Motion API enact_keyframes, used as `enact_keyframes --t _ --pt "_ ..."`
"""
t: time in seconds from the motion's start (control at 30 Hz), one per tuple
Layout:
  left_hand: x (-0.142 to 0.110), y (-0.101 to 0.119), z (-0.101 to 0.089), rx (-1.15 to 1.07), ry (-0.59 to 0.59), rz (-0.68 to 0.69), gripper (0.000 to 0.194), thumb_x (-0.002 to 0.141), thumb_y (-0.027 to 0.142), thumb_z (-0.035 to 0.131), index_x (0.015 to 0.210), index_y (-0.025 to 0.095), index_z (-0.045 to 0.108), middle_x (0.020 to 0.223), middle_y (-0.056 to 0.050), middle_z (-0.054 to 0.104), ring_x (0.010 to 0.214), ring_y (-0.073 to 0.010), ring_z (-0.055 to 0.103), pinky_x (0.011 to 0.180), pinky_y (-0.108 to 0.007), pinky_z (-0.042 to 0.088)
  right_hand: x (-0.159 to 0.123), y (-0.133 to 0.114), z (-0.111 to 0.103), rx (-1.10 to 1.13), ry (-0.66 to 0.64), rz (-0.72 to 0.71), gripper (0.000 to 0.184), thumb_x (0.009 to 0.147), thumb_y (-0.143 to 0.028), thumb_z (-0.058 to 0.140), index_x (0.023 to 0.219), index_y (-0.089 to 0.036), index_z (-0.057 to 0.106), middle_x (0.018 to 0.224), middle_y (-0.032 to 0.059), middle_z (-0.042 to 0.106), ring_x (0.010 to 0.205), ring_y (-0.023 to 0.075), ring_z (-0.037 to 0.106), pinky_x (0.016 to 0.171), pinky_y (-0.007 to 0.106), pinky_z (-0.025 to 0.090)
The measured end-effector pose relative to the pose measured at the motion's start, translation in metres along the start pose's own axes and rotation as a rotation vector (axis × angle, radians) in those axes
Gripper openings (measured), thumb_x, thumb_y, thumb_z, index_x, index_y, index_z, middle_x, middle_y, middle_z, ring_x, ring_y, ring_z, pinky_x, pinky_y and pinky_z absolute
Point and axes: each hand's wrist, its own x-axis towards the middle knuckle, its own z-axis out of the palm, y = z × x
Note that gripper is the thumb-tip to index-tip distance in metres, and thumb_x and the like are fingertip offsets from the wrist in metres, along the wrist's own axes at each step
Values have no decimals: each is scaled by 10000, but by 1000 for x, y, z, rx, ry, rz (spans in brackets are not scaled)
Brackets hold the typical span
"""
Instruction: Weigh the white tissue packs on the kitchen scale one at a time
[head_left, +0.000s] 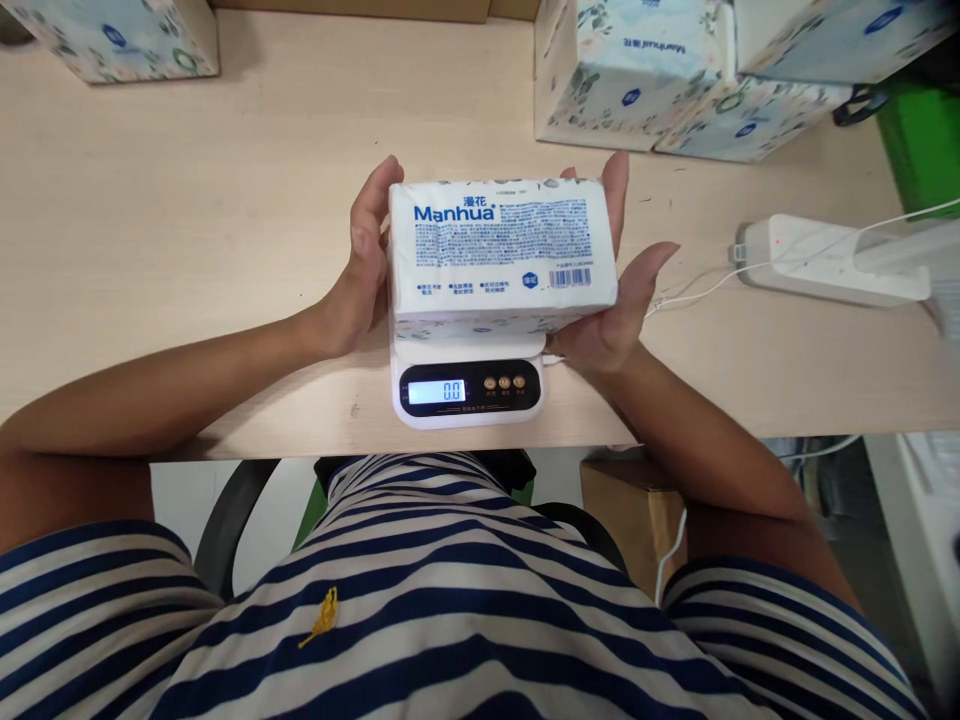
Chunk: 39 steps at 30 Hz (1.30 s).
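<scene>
The upper part of the scale (469, 408) is covered by the tissue pack (502, 250), so contact between them cannot be told. Some fingers of the left hand (352, 290) and right hand (611, 320) are hidden behind the pack. Its fine print is too small to be read. The stacked packs (637, 75) are cut off by the top edge.

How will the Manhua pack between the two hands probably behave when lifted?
The pack will probably hold its block shape, yet give slightly when squeezed, as its edges look softly creased. Its smooth-looking surface may slip. Broad, flat sides make rolling unlikely.
</scene>
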Motion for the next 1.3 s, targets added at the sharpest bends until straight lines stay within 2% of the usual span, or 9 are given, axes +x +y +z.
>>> enact_keyframes --t 0.13,0.23,0.47,0.67,0.83,0.93,1.1,1.2,1.3 --pt "-2 8 2 -16 -34 -19 1197 865 1039 423 1733 239 225 1841 -38 268 1780 -352 -163 1446 -554 138 -3 -3 6 58 4 -15 1053 790 -1110 212 1733 -655 97 1839 -272 204 1788 222 122 1429 570 354" --pt "-2 9 2 -17 -26 -31 1209 886 1025 406 1740 194 201 1797 -69 352 1784 -353 -126 1438 -563 152 -3 -7 6 56 29 7 1071 792 -1108 218 1744 -627 117 1845 -241 224 1785 221 145 1423 537 370" --pt "-2 10 5 -63 -4 -69 1078 859 1038 486 1703 381 355 1867 22 268 1794 -333 112 1432 -503 328 1 -14 -6 -150 28 79 1184 733 -1128 382 1748 -606 67 1857 -192 226 1748 272 275 1398 640 376" --pt "-2 9 4 -78 -10 -35 1119 838 1042 522 1711 362 354 1861 25 285 1791 -334 121 1436 -541 313 -1 -25 -6 -182 76 107 1209 773 -1043 571 1763 -538 94 1835 -150 320 1725 289 297 1419 657 305" --pt "0 7 2 -49 -2 -76 1010 896 1022 446 1702 423 347 1870 54 258 1789 -327 135 1423 -537 337 1 -24 -8 -96 90 81 1246 721 -1152 364 1760 -493 170 1824 -130 353 1718 295 301 1421 654 279" --pt "0 6 2 -56 -11 -61 930 1005 931 368 1733 358 281 1884 9 206 1790 -343 111 1421 -593 285 1 -24 -9 -69 85 65 1197 753 -1134 358 1747 -489 188 1826 -128 347 1720 278 300 1407 655 306" --pt "-2 5 2 -30 -18 -4 815 1048 863 349 1717 398 343 1860 8 281 1779 -330 196 1401 -550 319 -1 -25 -9 -182 113 90 1107 816 -968 625 1734 -530 189 1790 -101 409 1735 288 263 1390 693 334" --pt "-3 1 -1 98 -63 46 693 1137 596 65 1776 366 203 1851 3 245 1763 -358 153 1250 -588 360 -1 -14 -11 -126 85 14 1047 785 -1038 542 1693 -591 273 1784 -118 404 1739 317 266 1385 717 345" --pt "-3 -5 -3 140 -20 105 806 1069 787 211 1768 389 257 1872 16 224 1779 -366 62 1301 -575 335 2 0 -17 -69 66 -176 1027 752 -1114 422 1638 -595 392 1797 -137 359 1751 330 256 1428 675 297"
